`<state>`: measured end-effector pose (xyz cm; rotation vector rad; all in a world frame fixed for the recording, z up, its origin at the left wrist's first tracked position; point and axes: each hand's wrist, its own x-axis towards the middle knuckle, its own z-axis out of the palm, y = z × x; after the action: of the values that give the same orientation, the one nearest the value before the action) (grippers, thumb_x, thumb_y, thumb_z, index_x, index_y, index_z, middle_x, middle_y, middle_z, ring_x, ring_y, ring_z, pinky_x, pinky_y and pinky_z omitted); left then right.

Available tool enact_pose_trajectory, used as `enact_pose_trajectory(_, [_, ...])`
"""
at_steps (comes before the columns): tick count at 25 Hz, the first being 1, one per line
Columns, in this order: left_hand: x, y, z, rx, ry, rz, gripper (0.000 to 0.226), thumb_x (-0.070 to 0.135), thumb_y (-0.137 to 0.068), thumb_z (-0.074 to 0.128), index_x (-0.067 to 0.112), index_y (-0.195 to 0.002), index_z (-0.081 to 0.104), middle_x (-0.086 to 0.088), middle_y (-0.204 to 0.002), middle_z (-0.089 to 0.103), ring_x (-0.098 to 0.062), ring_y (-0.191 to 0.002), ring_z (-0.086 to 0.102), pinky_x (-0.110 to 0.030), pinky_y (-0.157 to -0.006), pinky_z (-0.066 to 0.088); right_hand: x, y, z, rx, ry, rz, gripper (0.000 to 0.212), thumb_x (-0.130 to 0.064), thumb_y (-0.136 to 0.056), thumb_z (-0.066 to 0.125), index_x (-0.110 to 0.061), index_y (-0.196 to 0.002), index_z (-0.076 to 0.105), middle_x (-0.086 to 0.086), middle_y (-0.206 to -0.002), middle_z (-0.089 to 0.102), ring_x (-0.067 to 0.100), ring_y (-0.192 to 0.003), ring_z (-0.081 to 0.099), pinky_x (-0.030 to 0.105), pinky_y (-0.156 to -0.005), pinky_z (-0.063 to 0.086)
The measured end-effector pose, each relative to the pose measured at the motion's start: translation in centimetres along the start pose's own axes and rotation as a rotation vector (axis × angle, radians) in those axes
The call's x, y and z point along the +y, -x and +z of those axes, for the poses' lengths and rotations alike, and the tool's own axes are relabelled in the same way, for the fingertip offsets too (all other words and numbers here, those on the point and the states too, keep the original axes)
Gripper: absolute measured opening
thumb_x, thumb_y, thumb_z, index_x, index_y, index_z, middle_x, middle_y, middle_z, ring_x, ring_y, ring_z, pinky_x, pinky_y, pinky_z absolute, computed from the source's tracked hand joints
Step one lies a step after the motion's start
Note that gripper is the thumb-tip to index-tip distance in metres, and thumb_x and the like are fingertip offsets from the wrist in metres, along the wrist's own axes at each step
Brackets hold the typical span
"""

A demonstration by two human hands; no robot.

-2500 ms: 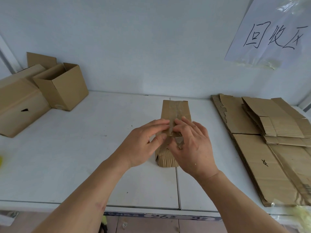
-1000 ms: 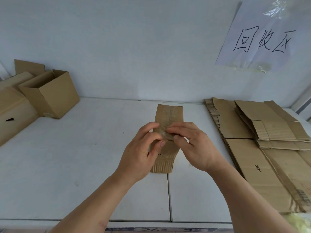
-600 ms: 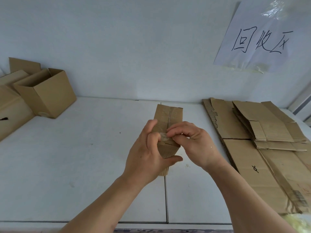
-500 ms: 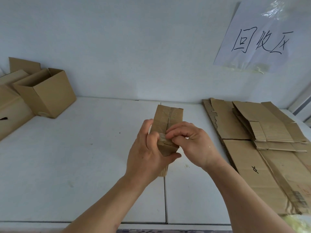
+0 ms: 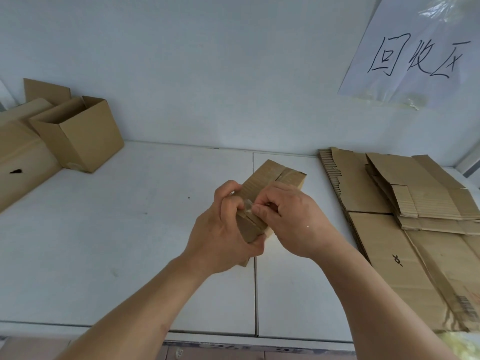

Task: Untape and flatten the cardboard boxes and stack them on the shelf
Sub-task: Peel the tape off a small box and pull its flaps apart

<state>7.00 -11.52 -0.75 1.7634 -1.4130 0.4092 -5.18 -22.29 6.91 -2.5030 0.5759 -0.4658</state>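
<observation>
Mid-task: my left hand point(image 5: 220, 237) grips a small taped box point(image 5: 262, 201) above the white surface point(image 5: 130, 229) while my right hand point(image 5: 291, 222) fingers pinch its clear tape point(image 5: 248, 207); flattened cardboard point(image 5: 405, 229) lies stacked at right, two boxes point(image 5: 78, 136) at left remain.

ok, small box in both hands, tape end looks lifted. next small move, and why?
Probably pull the tape along the seam toward the far end. The left hand grips the small box off the shelf; the right hand pinches the loose tape end, while the box's far end looks taped, so it can't flatten yet.
</observation>
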Motion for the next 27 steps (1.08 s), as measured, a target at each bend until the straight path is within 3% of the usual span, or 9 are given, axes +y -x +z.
enact_pose_trajectory(2, [1.0, 0.4, 0.8, 0.053, -0.064, -0.068, 0.071, 0.059, -0.063, 0.071, 0.012, -0.103, 0.037, -0.006, -0.128, 0.039, -0.012, -0.058, 0.05, -0.018, -0.047, 0.035, -0.5, -0.1, -0.1, 0.015, 0.033, 0.048, 0.014, -0.03, -0.096, 0.055, -0.031, -0.082, 0.057, -0.018, -0.079, 0.055, 0.007, -0.083, 0.052, 0.028, -0.074, 0.045])
enact_pose_trajectory(4, [1.7, 0.5, 1.3, 0.096, -0.052, -0.116, 0.066, 0.056, -0.066, 0.068, 0.011, -0.103, 0.037, -0.008, -0.125, 0.04, -0.017, -0.059, 0.057, -0.018, -0.045, 0.038, -0.6, 0.0, -0.2, -0.002, 0.047, 0.042, 0.012, -0.033, -0.096, 0.055, -0.03, -0.086, 0.061, -0.017, -0.08, 0.058, 0.005, -0.082, 0.053, 0.026, -0.073, 0.044])
enact_pose_trajectory(7, [1.4, 0.2, 1.1, 0.103, 0.01, -0.099, 0.06, 0.047, -0.068, 0.067, 0.011, -0.104, 0.035, -0.007, -0.125, 0.038, -0.017, -0.056, 0.054, -0.019, -0.046, 0.037, -0.4, 0.4, -0.6, -0.091, -0.066, -0.019, 0.006, -0.037, -0.092, 0.062, -0.038, -0.089, 0.067, -0.018, -0.089, 0.059, 0.001, -0.093, 0.051, 0.018, -0.077, 0.041])
enact_pose_trajectory(10, [1.0, 0.2, 0.7, 0.059, 0.05, -0.087, 0.061, 0.046, -0.066, 0.07, 0.014, -0.104, 0.034, -0.003, -0.126, 0.036, -0.015, -0.056, 0.05, -0.022, -0.044, 0.041, -0.1, 0.2, -0.5, -0.102, -0.021, -0.011, 0.012, -0.032, -0.094, 0.06, -0.036, -0.083, 0.062, -0.017, -0.086, 0.055, 0.003, -0.088, 0.05, 0.023, -0.074, 0.042])
enact_pose_trajectory(13, [0.9, 0.1, 0.3, 0.014, 0.074, -0.074, 0.064, 0.043, -0.064, 0.072, 0.014, -0.107, 0.035, -0.003, -0.126, 0.037, -0.015, -0.059, 0.051, -0.021, -0.046, 0.039, -0.2, 0.0, -0.2, -0.006, 0.086, 0.01, 0.016, -0.029, -0.098, 0.053, -0.027, -0.082, 0.056, -0.016, -0.081, 0.052, 0.005, -0.078, 0.049, 0.026, -0.07, 0.044])
enact_pose_trajectory(17, [0.3, -0.4, -1.4, -0.062, 0.109, -0.035, 0.066, 0.046, -0.065, 0.069, 0.018, -0.117, 0.039, 0.005, -0.126, 0.035, -0.006, -0.076, 0.049, -0.013, -0.052, 0.039, 1.2, 0.1, -1.8, 0.21, 0.026, 0.143, 0.016, -0.026, -0.099, 0.051, -0.02, -0.087, 0.059, -0.011, -0.089, 0.055, 0.007, -0.08, 0.052, 0.014, -0.065, 0.038])
enact_pose_trajectory(21, [-0.3, 0.0, -2.6, -0.137, 0.159, -0.076, 0.066, 0.051, -0.066, 0.068, 0.029, -0.122, 0.04, 0.011, -0.132, 0.033, -0.005, -0.094, 0.051, -0.025, -0.062, 0.052, 1.3, 0.3, -0.9, 0.231, 0.168, 0.101, 0.015, -0.029, -0.097, 0.054, -0.022, -0.09, 0.066, -0.01, -0.095, 0.053, 0.013, -0.087, 0.054, 0.03, -0.069, 0.045])
enact_pose_trajectory(24, [-1.1, 0.3, -3.4, -0.187, 0.191, -0.1, 0.064, 0.052, -0.071, 0.067, 0.037, -0.128, 0.041, 0.011, -0.137, 0.03, -0.002, -0.113, 0.045, -0.026, -0.079, 0.053, 0.2, 0.3, -0.1, 0.191, 0.133, 0.067, 0.031, -0.046, -0.096, 0.046, -0.026, -0.08, 0.064, -0.011, -0.091, 0.05, 0.014, -0.091, 0.052, 0.033, -0.072, 0.048])
enact_pose_trajectory(27, [-1.4, 0.4, -4.0, -0.224, 0.206, -0.096, 0.048, 0.056, -0.074, 0.063, 0.041, -0.119, 0.05, 0.012, -0.137, 0.029, 0.0, -0.112, 0.044, -0.016, -0.082, 0.046, -1.1, 0.1, -0.3, 0.122, 0.247, 0.126, 0.038, -0.067, -0.087, 0.044, -0.033, -0.081, 0.06, -0.015, -0.092, 0.049, 0.009, -0.091, 0.047, 0.027, -0.074, 0.041])
